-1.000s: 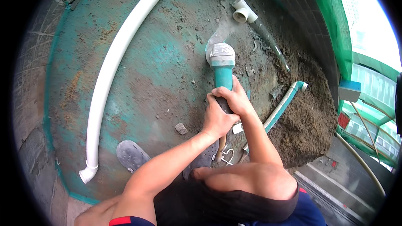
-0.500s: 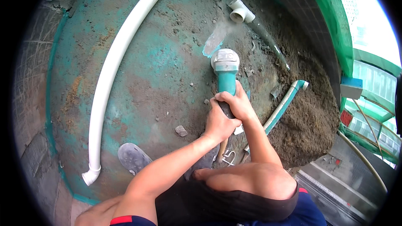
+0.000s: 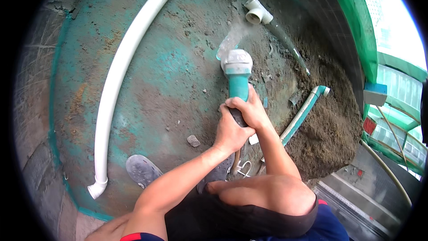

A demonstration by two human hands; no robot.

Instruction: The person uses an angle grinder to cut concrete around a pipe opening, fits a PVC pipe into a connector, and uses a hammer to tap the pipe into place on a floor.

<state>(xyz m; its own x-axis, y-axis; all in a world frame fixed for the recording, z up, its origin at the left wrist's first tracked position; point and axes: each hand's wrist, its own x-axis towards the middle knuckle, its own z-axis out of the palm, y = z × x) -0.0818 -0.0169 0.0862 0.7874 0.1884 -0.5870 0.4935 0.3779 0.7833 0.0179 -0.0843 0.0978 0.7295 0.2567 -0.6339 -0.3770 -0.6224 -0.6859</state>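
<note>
An angle grinder (image 3: 239,80) with a silver-grey head and a green body points away from me, its head low against the ground. My left hand (image 3: 232,130) is closed around the dark rear of its body. Further forward, my right hand (image 3: 250,109) wraps the same tool from the right side. The disc is hidden under the head. Pale dust (image 3: 238,31) rises just beyond the head, over a light, smeared patch of floor edged in turquoise.
A long white pipe (image 3: 117,76) with an elbow lies to the left. Beyond the grinder is a white tee fitting (image 3: 256,12). At right, a shorter pipe (image 3: 305,112) rests against a soil heap (image 3: 332,129). A stone (image 3: 193,141) lies near my shoes (image 3: 142,170).
The grinder and both hands have shifted slightly to the left and away from me. The dust beyond the head is thicker.
</note>
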